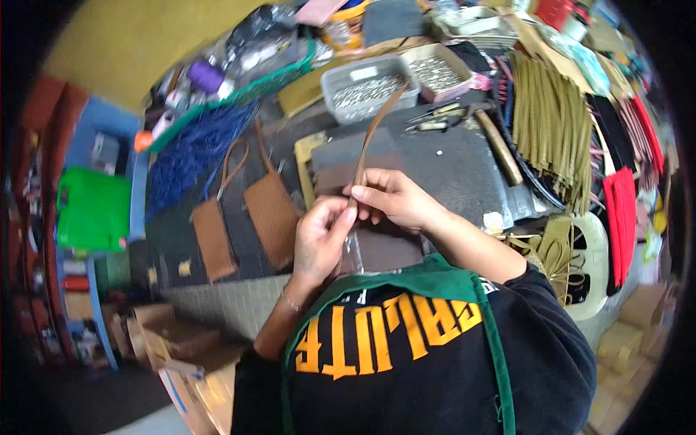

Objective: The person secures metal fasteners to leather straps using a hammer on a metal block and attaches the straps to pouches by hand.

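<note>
A thin brown leather strap (376, 130) rises from between my two hands up toward the back of the bench. My left hand (319, 239) pinches its lower end with thumb and fingers. My right hand (391, 198) grips the strap just above, fingers curled over it. Both hands hover over a dark grey work mat (442, 163). Two brown woven leather pouches (243, 221) lie on the bench to the left of my hands, one with a looped handle.
A grey tray of small metal parts (366, 88) and a second tray (437, 71) sit behind the mat. A wooden-handled hammer (497, 145) lies at right beside olive strips (551, 123) and red pieces (622, 210). Blue mesh (192, 152), a green basket (246, 90), and cardboard boxes (185, 348) lie left.
</note>
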The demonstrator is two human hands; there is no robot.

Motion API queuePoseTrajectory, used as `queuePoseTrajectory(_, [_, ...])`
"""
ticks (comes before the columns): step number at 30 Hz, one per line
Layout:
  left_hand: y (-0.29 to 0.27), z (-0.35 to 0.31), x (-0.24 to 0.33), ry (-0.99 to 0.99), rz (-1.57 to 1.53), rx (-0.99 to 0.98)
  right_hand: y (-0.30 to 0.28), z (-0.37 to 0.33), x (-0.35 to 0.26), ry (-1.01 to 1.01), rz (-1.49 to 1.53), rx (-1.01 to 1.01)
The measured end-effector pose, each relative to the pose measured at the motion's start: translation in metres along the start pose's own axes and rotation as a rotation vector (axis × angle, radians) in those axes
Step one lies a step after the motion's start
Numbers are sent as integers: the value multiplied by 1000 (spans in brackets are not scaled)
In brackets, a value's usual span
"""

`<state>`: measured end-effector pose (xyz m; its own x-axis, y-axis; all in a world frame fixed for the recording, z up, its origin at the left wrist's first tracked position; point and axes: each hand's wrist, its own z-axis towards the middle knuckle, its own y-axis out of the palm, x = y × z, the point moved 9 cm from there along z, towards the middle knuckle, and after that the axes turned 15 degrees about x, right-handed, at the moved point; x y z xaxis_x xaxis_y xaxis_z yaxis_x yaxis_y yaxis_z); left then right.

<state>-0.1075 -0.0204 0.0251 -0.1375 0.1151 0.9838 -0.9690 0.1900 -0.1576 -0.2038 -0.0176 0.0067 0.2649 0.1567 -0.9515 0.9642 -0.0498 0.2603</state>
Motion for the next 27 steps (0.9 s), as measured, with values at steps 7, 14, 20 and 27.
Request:
queuePoseTrajectory(7, [-15,0,-20,-204,-324,63,-6,7,41,247,333,83])
queuePoseTrajectory(14, [-15,-1,-21,-130,-237,13,2,2,32,189,504,27])
queuePoseTrajectory(20, [-12,-2,-9,-68,-178,18,6,8,25,41,368,-2])
queuePoseTrajectory(27, [-19,1,-13,-61,-165,36,7,8,9,-119,252,10])
